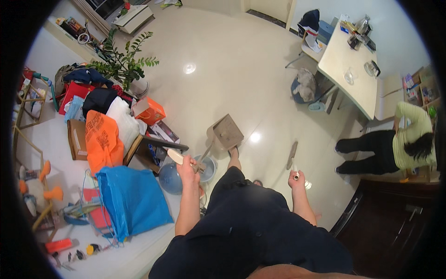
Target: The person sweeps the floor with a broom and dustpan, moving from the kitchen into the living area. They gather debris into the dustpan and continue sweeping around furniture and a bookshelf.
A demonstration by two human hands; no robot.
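Observation:
My left hand [188,171] is closed around the upper end of the long handle of a dustpan [228,132]. A cream, flat-ended piece [175,156] juts out of that fist; I cannot tell whether it belongs to the handle. The beige pan is down by my foot, with some dark bits in it. My right hand [296,179] grips the pale tubular handle of a broom [292,155], its narrow brown head low over the tiles. Whether the head touches the floor cannot be told. Below my left hand are a grey bucket [206,170] and a large blue water jug [170,178].
A blue bag [136,202], an orange bag [104,139] and cartons crowd the left. A potted plant [129,64] stands farther off. At right are a table [343,57], a furry pet [305,85] in a bed, a person [386,150] and a dark door [386,223].

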